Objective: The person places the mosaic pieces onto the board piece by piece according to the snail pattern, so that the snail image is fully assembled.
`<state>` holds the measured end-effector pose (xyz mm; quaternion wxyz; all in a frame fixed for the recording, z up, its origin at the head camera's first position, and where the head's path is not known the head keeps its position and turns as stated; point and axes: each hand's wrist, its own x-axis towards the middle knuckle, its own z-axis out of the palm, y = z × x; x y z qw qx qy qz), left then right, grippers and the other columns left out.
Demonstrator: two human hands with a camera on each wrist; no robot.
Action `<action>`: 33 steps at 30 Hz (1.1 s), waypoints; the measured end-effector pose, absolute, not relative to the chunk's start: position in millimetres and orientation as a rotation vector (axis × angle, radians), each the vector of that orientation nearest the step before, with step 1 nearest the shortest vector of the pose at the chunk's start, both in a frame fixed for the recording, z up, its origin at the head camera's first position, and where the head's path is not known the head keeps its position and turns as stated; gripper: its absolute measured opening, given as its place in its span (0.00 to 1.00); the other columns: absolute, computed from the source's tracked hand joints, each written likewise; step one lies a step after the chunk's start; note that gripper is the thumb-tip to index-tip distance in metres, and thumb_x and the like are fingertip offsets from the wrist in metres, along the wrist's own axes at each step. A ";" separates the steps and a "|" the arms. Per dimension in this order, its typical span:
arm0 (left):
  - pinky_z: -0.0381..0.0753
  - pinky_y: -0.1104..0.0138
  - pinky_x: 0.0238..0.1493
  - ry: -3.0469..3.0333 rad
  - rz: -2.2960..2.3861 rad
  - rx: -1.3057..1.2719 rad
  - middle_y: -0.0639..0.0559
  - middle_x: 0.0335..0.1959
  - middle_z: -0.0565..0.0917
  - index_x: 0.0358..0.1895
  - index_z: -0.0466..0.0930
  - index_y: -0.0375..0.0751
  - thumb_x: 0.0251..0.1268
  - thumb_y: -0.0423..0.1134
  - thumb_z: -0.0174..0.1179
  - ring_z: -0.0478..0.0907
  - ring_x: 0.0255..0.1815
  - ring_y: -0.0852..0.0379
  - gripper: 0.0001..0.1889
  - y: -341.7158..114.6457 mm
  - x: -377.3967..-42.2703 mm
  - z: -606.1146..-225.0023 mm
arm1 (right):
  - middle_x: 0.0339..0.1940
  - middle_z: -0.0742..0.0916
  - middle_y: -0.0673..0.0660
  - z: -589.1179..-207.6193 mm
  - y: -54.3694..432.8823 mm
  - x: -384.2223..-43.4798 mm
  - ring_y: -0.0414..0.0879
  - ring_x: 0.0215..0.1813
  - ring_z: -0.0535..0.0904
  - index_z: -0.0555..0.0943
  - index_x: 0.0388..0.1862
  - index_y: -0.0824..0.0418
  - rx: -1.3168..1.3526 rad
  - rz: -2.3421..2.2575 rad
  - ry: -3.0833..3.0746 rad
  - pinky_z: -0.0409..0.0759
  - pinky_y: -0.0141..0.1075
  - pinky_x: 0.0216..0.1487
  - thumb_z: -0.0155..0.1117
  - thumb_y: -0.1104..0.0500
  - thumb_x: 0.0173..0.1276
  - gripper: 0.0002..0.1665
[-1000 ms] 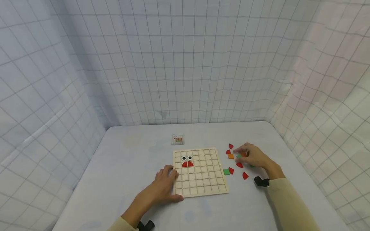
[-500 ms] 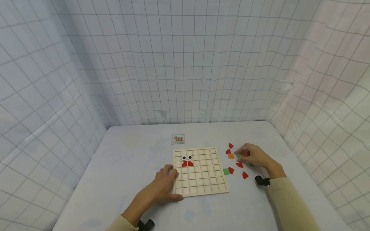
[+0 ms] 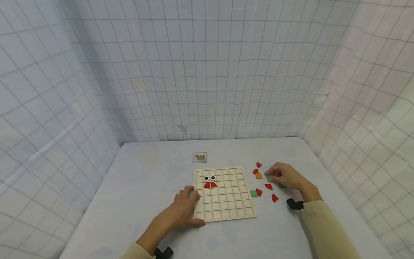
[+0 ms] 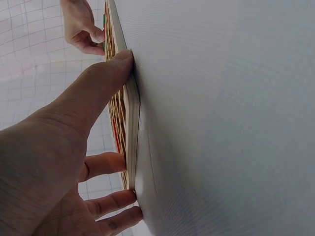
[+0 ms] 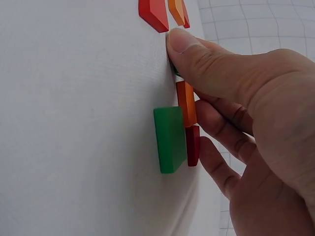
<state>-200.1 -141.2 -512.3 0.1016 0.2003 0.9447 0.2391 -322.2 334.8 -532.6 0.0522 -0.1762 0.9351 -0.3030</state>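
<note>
A pale gridded board point(image 3: 226, 198) lies on the table. It bears two round eye tiles point(image 3: 212, 178) above two red quarter-round tiles point(image 3: 207, 185). My left hand point(image 3: 182, 205) rests at its near left corner, thumb against the near edge and fingers spread along the left side. In the left wrist view the thumb point(image 4: 113, 69) touches the board's edge. Right of the board, my right hand point(image 3: 286, 176) pinches a green tile point(image 3: 268, 177) between thumb and forefinger; in the right wrist view the thumb mostly hides it.
Around the right hand lie loose red tiles point(image 3: 275, 198), an orange tile point(image 3: 258, 176) and a green square tile point(image 3: 253, 194). Beneath it are another green tile point(image 5: 170, 140), an orange tile point(image 5: 186, 103) and a dark red tile point(image 5: 193, 146). A picture card point(image 3: 199, 157) lies behind the board.
The right hand has shifted slightly to the right, away from the orange tile, and its fingertips have drawn closer together at the green tile. The left hand stays on the board.
</note>
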 end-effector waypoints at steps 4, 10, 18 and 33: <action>0.72 0.32 0.83 2.782 0.713 0.584 0.28 0.84 0.67 0.66 0.77 0.42 0.56 0.60 0.92 0.73 0.78 0.27 0.44 -141.7 -201.0 -513.5 | 0.54 0.93 0.55 -533.0 333.0 -321.2 0.47 0.52 0.81 0.95 0.58 0.56 -0.540 -0.922 2.851 0.83 0.36 0.56 0.85 0.58 0.76 0.14; 0.71 0.32 0.82 2.786 0.709 0.602 0.28 0.82 0.68 0.66 0.76 0.42 0.56 0.60 0.92 0.73 0.76 0.28 0.44 -142.8 -201.9 -513.8 | 0.52 0.92 0.52 -533.0 327.9 -319.5 0.47 0.52 0.79 0.95 0.60 0.56 -0.517 -0.910 2.873 0.81 0.35 0.54 0.85 0.57 0.77 0.16; 0.72 0.32 0.83 2.785 0.714 0.603 0.28 0.83 0.68 0.67 0.77 0.41 0.56 0.61 0.92 0.73 0.78 0.26 0.45 -139.4 -202.3 -514.3 | 0.51 0.91 0.52 -529.6 316.6 -314.3 0.47 0.51 0.81 0.94 0.58 0.56 -0.556 -0.966 2.912 0.85 0.35 0.53 0.86 0.59 0.75 0.16; 0.68 0.27 0.86 2.793 0.726 0.570 0.29 0.86 0.66 0.65 0.78 0.44 0.54 0.61 0.93 0.71 0.81 0.24 0.44 -140.6 -202.9 -514.6 | 0.47 0.91 0.52 -524.7 269.3 -305.0 0.36 0.45 0.88 0.93 0.59 0.61 -0.916 -1.079 2.877 0.90 0.34 0.53 0.85 0.64 0.74 0.16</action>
